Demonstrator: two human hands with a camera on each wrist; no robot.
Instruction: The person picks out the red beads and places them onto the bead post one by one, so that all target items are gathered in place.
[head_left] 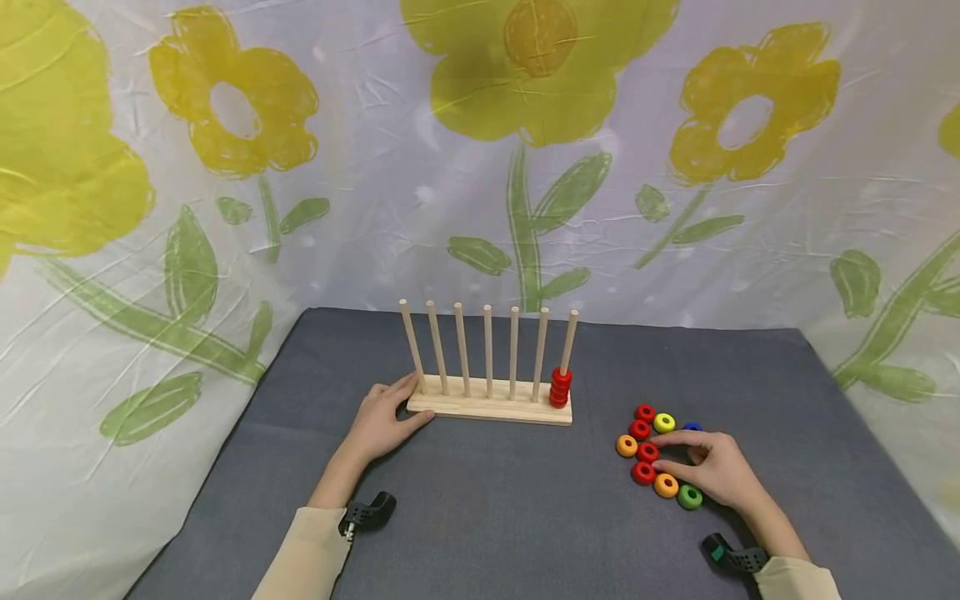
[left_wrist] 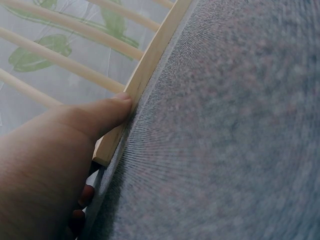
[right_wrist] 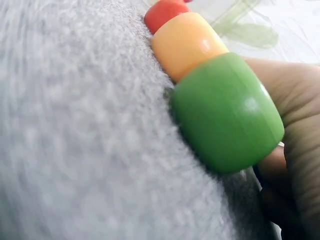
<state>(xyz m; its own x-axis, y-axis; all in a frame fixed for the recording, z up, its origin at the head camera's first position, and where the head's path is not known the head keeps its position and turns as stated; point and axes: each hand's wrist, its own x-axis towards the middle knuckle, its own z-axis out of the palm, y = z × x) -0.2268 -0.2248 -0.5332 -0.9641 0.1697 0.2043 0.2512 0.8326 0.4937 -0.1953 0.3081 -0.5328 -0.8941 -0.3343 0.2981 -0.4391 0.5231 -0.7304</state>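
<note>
A wooden peg rack (head_left: 487, 407) with several upright pegs stands on the dark cloth, and red beads (head_left: 559, 389) are stacked on its rightmost peg. My left hand (head_left: 381, 423) grips the rack's left end, its thumb on the front edge of the base (left_wrist: 150, 65) and its fingers toward the back. At the loose beads, my right hand (head_left: 712, 467) has thumb and forefinger on either side of a red bead (head_left: 647, 452). In the right wrist view a green bead (right_wrist: 227, 115) and an orange bead (right_wrist: 190, 45) stand before the hand, hiding the fingertips.
Around the right hand lie more red beads (head_left: 642, 473), a yellow bead (head_left: 664, 422), an orange bead (head_left: 626, 446) and a partly hidden blue bead (head_left: 693, 427). A flower-printed curtain (head_left: 360, 208) hangs behind the table (head_left: 487, 517).
</note>
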